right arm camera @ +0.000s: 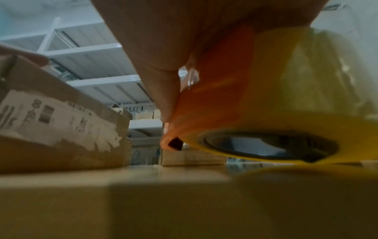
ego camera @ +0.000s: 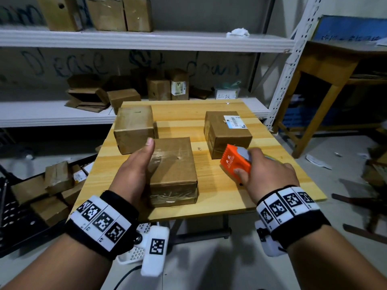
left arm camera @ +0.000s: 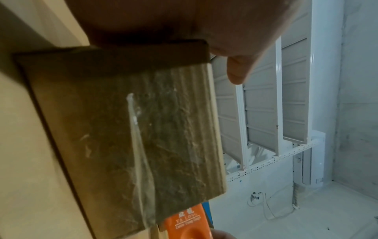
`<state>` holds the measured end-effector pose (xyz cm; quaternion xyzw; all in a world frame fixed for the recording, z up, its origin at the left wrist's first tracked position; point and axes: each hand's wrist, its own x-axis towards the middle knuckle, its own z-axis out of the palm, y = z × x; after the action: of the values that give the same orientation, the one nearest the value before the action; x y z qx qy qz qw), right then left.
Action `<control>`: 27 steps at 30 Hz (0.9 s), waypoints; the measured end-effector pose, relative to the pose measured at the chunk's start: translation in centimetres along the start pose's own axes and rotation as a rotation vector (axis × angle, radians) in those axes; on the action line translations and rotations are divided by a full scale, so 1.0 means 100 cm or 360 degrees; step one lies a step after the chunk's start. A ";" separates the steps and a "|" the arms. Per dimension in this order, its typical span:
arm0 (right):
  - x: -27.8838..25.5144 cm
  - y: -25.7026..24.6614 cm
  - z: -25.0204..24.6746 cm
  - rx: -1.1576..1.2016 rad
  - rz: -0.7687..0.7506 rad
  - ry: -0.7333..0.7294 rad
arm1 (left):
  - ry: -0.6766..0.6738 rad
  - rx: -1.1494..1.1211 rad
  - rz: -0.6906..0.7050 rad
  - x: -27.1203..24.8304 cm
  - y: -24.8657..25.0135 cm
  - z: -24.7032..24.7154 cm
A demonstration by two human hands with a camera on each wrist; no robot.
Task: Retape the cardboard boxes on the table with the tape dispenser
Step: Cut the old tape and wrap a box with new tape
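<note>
Three taped cardboard boxes stand on the wooden table (ego camera: 217, 204). My left hand (ego camera: 135, 172) lies along the left side of the near box (ego camera: 174, 172), thumb stretched over its top edge; its other fingers are hidden. The left wrist view shows that box's (left arm camera: 126, 129) wrinkled clear tape under my palm. My right hand (ego camera: 268, 172) grips the orange tape dispenser (ego camera: 234, 161), held low over the table to the right of the near box. In the right wrist view the dispenser (right arm camera: 214, 105) carries a yellowish tape roll (right arm camera: 296, 100). A labelled box (ego camera: 227, 132) sits behind the dispenser, and a plain box (ego camera: 134, 128) at the far left.
White metal shelves (ego camera: 146, 40) with more cardboard boxes stand behind the table. Further boxes lie piled on the floor at the left (ego camera: 54, 185). A wooden desk (ego camera: 326, 65) stands to the right. Bare tabletop shows between the boxes and along the near edge.
</note>
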<state>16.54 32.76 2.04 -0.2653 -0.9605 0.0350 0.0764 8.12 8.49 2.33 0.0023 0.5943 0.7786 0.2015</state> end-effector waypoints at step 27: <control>-0.051 -0.033 -0.028 0.1510 -0.0994 0.0391 | -0.0435 0.0541 0.0813 -0.037 0.033 -0.004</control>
<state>19.69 27.41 4.52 0.0918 -0.8565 0.4065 0.3045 10.36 6.25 6.14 0.2891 0.6634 0.6861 0.0743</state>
